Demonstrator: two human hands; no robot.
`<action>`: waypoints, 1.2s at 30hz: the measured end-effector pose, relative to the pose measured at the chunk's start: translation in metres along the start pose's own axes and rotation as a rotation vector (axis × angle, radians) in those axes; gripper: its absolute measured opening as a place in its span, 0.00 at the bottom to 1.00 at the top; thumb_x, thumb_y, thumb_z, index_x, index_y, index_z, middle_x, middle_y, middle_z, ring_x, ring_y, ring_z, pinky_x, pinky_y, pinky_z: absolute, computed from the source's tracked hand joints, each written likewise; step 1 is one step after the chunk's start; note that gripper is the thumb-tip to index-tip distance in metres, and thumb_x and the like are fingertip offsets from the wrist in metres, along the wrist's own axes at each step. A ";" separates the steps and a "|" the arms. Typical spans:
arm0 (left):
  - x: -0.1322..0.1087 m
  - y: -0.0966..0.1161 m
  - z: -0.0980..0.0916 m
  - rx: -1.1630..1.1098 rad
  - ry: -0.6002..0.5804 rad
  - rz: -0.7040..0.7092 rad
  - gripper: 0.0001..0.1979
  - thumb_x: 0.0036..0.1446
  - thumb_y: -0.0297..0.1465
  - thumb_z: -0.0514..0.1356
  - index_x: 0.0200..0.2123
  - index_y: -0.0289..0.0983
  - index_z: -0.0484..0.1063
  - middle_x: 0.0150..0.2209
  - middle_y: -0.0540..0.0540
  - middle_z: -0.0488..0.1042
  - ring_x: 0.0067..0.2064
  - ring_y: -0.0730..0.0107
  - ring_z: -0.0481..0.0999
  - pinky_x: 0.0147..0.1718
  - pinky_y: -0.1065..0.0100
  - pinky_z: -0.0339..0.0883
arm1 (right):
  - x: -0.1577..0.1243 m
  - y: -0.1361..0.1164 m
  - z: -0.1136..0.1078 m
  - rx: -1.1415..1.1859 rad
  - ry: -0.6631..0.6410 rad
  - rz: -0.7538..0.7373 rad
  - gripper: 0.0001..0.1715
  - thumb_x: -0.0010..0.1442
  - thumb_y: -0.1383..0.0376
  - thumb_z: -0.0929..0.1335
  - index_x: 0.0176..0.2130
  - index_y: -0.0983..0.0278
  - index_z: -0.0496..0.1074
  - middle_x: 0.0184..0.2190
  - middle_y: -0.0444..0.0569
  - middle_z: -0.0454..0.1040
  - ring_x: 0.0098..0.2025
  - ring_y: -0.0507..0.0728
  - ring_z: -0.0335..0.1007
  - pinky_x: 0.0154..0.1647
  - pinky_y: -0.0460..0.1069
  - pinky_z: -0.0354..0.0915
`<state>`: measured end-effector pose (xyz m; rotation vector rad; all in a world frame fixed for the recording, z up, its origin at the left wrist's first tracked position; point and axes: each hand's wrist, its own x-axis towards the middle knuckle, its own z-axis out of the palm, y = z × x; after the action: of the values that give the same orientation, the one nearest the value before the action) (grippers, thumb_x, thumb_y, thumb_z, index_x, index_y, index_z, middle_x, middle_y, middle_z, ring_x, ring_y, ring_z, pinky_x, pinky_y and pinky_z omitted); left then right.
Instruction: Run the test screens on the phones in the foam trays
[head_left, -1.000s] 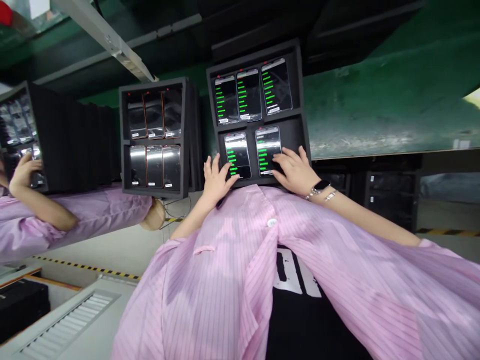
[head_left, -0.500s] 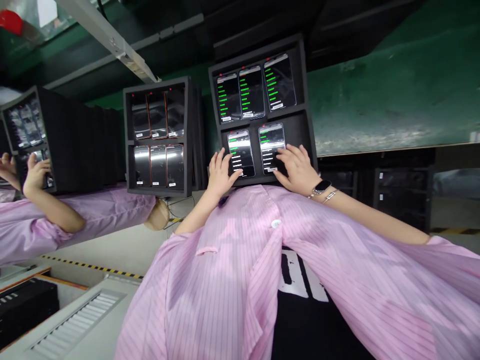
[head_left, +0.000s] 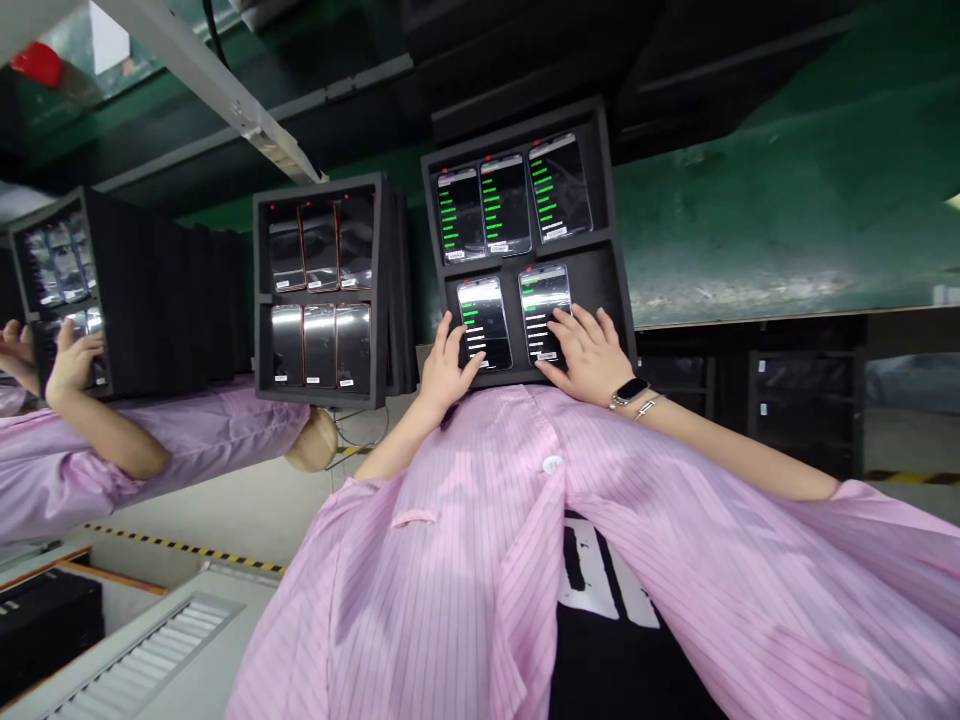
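Laying your open left hand (head_left: 448, 372) on one phone (head_left: 485, 322) and open right hand (head_left: 586, 355) on another phone (head_left: 545, 312), you steady both in their foam tray (head_left: 583, 285), gripping neither.

Foam phone tray (head_left: 319, 298), striped floor tape (head_left: 187, 547), green panel (head_left: 780, 220)

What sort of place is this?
Probably an electronics factory test area: smartphones showing green text stand in black foam trays, workers wear pink striped smocks, and yellow-and-black tape marks the floor.
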<state>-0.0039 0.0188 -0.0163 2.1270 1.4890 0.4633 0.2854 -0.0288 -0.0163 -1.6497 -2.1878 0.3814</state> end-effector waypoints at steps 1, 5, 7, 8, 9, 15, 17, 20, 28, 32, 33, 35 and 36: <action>0.000 0.000 0.000 -0.002 -0.004 -0.003 0.34 0.70 0.57 0.52 0.67 0.38 0.63 0.77 0.31 0.50 0.72 0.47 0.67 0.61 0.48 0.74 | 0.000 0.001 0.001 -0.007 0.009 -0.004 0.39 0.70 0.47 0.64 0.70 0.66 0.64 0.70 0.62 0.67 0.74 0.73 0.57 0.76 0.75 0.47; 0.000 0.000 0.000 -0.013 0.000 -0.015 0.35 0.70 0.57 0.53 0.66 0.38 0.64 0.77 0.30 0.51 0.71 0.46 0.69 0.58 0.48 0.77 | -0.001 0.002 0.005 -0.012 0.028 -0.010 0.39 0.70 0.46 0.64 0.70 0.66 0.64 0.70 0.62 0.67 0.74 0.73 0.58 0.75 0.75 0.48; -0.001 0.000 0.000 -0.015 0.004 -0.028 0.35 0.69 0.58 0.53 0.66 0.38 0.65 0.77 0.30 0.51 0.70 0.45 0.69 0.56 0.49 0.78 | -0.001 0.002 0.006 -0.007 0.027 -0.001 0.39 0.70 0.46 0.64 0.70 0.64 0.64 0.70 0.62 0.67 0.74 0.73 0.58 0.75 0.75 0.48; -0.001 0.000 0.000 -0.015 0.004 -0.032 0.35 0.69 0.58 0.53 0.66 0.38 0.65 0.77 0.31 0.52 0.70 0.45 0.69 0.56 0.49 0.78 | -0.002 0.002 0.006 -0.006 0.026 0.001 0.39 0.70 0.46 0.64 0.70 0.64 0.63 0.70 0.61 0.67 0.74 0.73 0.58 0.75 0.75 0.48; -0.001 0.000 -0.001 -0.015 0.003 -0.034 0.35 0.69 0.58 0.53 0.65 0.38 0.65 0.77 0.31 0.52 0.71 0.45 0.69 0.56 0.49 0.78 | -0.002 0.002 0.007 -0.008 0.026 0.001 0.39 0.70 0.46 0.64 0.70 0.63 0.63 0.70 0.61 0.67 0.74 0.73 0.58 0.75 0.74 0.49; -0.001 -0.001 -0.002 -0.010 0.011 -0.020 0.32 0.71 0.56 0.53 0.64 0.38 0.68 0.77 0.32 0.53 0.72 0.46 0.66 0.60 0.49 0.76 | -0.004 0.004 0.010 -0.061 0.055 -0.047 0.38 0.71 0.46 0.64 0.68 0.67 0.66 0.69 0.63 0.68 0.74 0.72 0.58 0.75 0.72 0.50; -0.001 -0.001 -0.001 -0.018 0.018 -0.008 0.32 0.71 0.55 0.53 0.64 0.38 0.68 0.76 0.31 0.53 0.72 0.45 0.67 0.61 0.48 0.74 | -0.004 0.006 0.011 -0.066 0.058 -0.057 0.38 0.72 0.46 0.63 0.67 0.69 0.66 0.69 0.64 0.68 0.74 0.72 0.58 0.74 0.72 0.50; -0.001 -0.001 -0.001 -0.037 0.037 0.013 0.32 0.71 0.55 0.52 0.63 0.37 0.69 0.76 0.31 0.54 0.72 0.44 0.67 0.62 0.47 0.73 | -0.003 0.008 0.011 -0.049 0.039 -0.035 0.41 0.72 0.42 0.61 0.67 0.70 0.66 0.70 0.64 0.66 0.74 0.72 0.57 0.74 0.72 0.50; -0.001 -0.002 -0.001 -0.037 0.034 0.021 0.30 0.72 0.54 0.51 0.64 0.39 0.68 0.76 0.32 0.53 0.74 0.42 0.63 0.66 0.43 0.68 | -0.003 0.010 0.009 -0.004 -0.029 -0.007 0.45 0.71 0.39 0.61 0.70 0.68 0.62 0.72 0.64 0.62 0.76 0.73 0.52 0.74 0.74 0.47; -0.002 -0.003 0.001 -0.034 0.036 0.039 0.32 0.72 0.54 0.51 0.66 0.38 0.66 0.76 0.31 0.53 0.74 0.41 0.61 0.67 0.42 0.67 | -0.003 0.010 0.009 -0.005 -0.037 -0.011 0.45 0.71 0.39 0.60 0.71 0.67 0.61 0.73 0.64 0.62 0.76 0.73 0.52 0.74 0.74 0.48; -0.002 -0.003 0.001 -0.035 0.040 0.045 0.32 0.72 0.54 0.51 0.67 0.39 0.65 0.77 0.31 0.52 0.75 0.41 0.61 0.67 0.42 0.66 | -0.003 0.010 0.009 -0.004 -0.040 -0.011 0.46 0.71 0.39 0.61 0.72 0.67 0.60 0.73 0.64 0.62 0.76 0.73 0.52 0.74 0.75 0.48; -0.002 -0.004 0.002 -0.040 0.056 0.060 0.33 0.72 0.54 0.52 0.68 0.39 0.63 0.77 0.32 0.52 0.75 0.42 0.60 0.67 0.43 0.66 | -0.003 0.010 0.009 0.000 -0.041 -0.009 0.47 0.70 0.39 0.61 0.73 0.67 0.58 0.73 0.65 0.61 0.76 0.73 0.51 0.74 0.75 0.47; -0.003 -0.005 0.003 -0.041 0.065 0.069 0.33 0.71 0.54 0.53 0.69 0.40 0.62 0.77 0.32 0.52 0.75 0.42 0.60 0.68 0.43 0.66 | -0.003 0.010 0.009 0.001 -0.039 -0.009 0.48 0.70 0.39 0.61 0.73 0.67 0.57 0.73 0.65 0.60 0.76 0.73 0.51 0.74 0.75 0.47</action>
<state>-0.0069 0.0172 -0.0210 2.1549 1.4321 0.5883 0.2907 -0.0291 -0.0295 -1.6450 -2.2216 0.4161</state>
